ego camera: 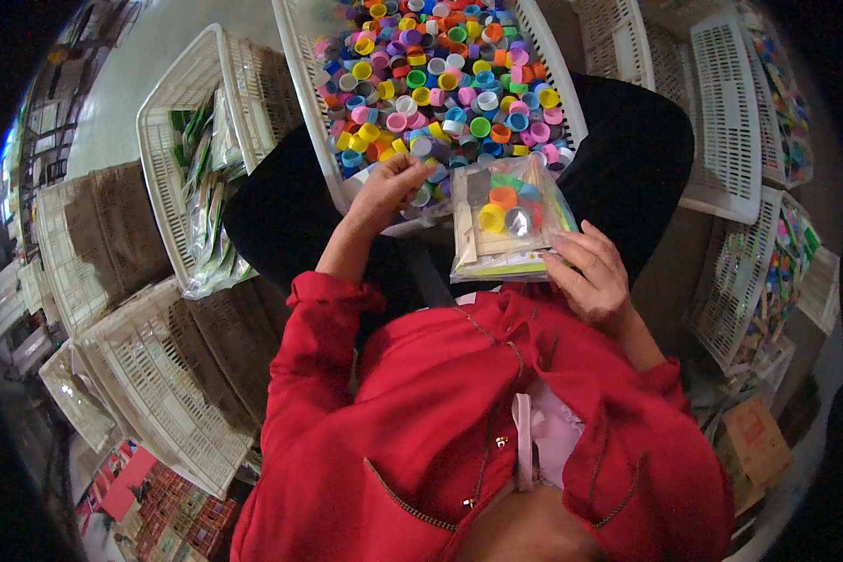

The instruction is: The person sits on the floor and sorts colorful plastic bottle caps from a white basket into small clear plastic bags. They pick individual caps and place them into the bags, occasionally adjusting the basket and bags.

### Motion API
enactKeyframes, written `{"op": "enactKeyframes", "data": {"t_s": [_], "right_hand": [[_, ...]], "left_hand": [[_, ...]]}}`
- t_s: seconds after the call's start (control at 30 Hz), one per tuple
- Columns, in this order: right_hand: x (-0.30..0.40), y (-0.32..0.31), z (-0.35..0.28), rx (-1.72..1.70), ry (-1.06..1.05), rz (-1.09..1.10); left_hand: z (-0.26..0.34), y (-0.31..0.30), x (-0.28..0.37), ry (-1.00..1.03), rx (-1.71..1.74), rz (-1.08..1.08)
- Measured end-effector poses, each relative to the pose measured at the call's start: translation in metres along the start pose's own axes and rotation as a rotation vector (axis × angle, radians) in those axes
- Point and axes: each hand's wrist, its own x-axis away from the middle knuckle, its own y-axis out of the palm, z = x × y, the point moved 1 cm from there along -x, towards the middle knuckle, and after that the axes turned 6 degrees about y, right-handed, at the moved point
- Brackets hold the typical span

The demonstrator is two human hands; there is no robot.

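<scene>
A clear plastic bag lies at the basket's near right corner, over my lap. Inside it are bottle-cap-like pieces, among them a yellow cap and an orange cap, with pale flat sticks and a printed sheet. My right hand grips the bag's lower right edge, thumb towards me. A white plastic basket full of loose coloured plastic caps stands between my knees. Over its near edge, my left hand has its fingers curled down by the caps; whether it pinches one is hidden.
Left of my knee, a white basket holds filled clear packets. More white baskets stand on brown cartons at the left. On the right are another basket, a basket of mixed coloured pieces and a cardboard box.
</scene>
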Motion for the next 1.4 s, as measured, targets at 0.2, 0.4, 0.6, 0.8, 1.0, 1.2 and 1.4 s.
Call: {"op": "enactKeyframes", "data": {"t_s": [0.2,0.4,0.6,0.8,1.0,1.2,1.4], "right_hand": [[0.005,0.012,0.009,-0.052,0.0,0.014],[0.006,0.021,0.021,-0.154,-0.01,0.011],[0.006,0.023,0.028,-0.211,0.004,0.009],[0.008,0.024,0.034,-0.25,0.003,0.027],[0.001,0.021,0.035,-0.259,0.018,-0.046],[-0.005,0.019,0.034,-0.251,0.031,-0.089],[-0.006,0.022,0.032,-0.221,0.024,-0.058]], "left_hand": [[-0.008,0.003,-0.016,0.157,-0.256,0.02],[0.007,0.005,-0.043,0.302,-0.371,-0.016],[0.036,0.018,-0.095,0.455,-0.711,0.029],[0.059,-0.065,-0.153,0.801,-0.847,0.723],[0.032,-0.11,-0.186,0.669,-0.882,0.64],[0.049,-0.035,-0.207,0.761,-0.757,0.446],[0.026,0.037,-0.193,0.888,-1.133,0.358]]}}
